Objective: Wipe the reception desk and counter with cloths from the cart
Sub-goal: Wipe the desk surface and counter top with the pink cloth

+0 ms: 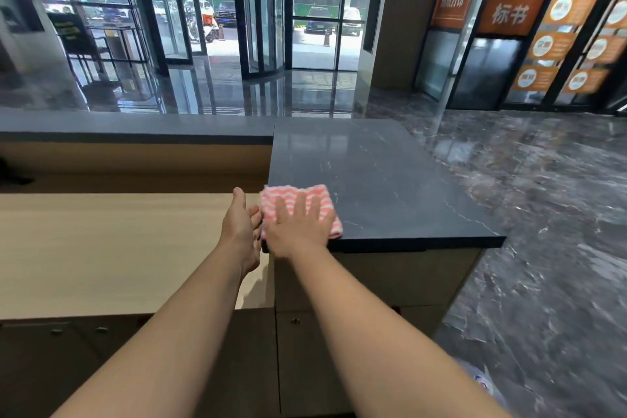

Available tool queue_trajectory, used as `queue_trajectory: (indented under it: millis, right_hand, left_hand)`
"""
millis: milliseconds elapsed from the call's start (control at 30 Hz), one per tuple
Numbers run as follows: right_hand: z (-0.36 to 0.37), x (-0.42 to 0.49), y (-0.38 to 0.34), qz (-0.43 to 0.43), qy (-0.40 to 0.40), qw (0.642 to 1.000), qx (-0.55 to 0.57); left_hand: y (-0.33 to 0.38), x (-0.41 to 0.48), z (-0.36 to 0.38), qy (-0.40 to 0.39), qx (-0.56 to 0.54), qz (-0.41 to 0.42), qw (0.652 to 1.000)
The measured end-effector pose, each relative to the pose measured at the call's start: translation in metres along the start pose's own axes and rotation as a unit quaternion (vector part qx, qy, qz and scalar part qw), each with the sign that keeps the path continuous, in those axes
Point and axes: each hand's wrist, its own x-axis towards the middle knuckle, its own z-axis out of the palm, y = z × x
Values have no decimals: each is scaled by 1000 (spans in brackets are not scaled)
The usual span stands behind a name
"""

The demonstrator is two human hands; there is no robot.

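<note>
A folded pink-and-white striped cloth (317, 198) lies at the near left corner of the dark stone counter (383, 173). My right hand (297, 227) presses flat on the cloth with straight, spread fingers. My left hand (241, 224) hovers just left of the counter's edge, above the light wooden desk (101, 248), palm turned toward the cloth and fingers relaxed, holding nothing. Its fingertips sit close to the cloth's left edge; I cannot tell whether they touch it.
A raised dark ledge (135, 127) runs along the back of the wooden desk. Cabinet doors (295, 349) sit below the desk and counter. Polished marble floor (543, 214) spreads to the right, with a revolving glass door (261, 10) beyond.
</note>
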Motion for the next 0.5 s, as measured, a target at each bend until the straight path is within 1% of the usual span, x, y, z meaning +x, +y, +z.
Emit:
queue_trajectory:
  millis: [67,133,167,233,333,500]
  right_hand:
    - [5,-5,-11,-47,0,999,-13]
    - [6,-9,-3,-90,11,996,-9]
    - [7,-10,7,-108,23,994,-2]
    - [7,-14,33,-130,52,990,1]
    - [5,-19,82,-110,81,991,-4]
    - [-4,-27,167,-7,86,996,-3]
  left_hand:
    - [-1,0,-1,-8,-12,-1,1000]
    - [-3,0,-1,38,11,12,999]
    - [-3,-1,1,69,40,25,996]
    - [-4,-5,8,105,93,63,988]
    - [-7,-12,25,126,146,104,976]
    - [-15,-14,33,142,219,106,959]
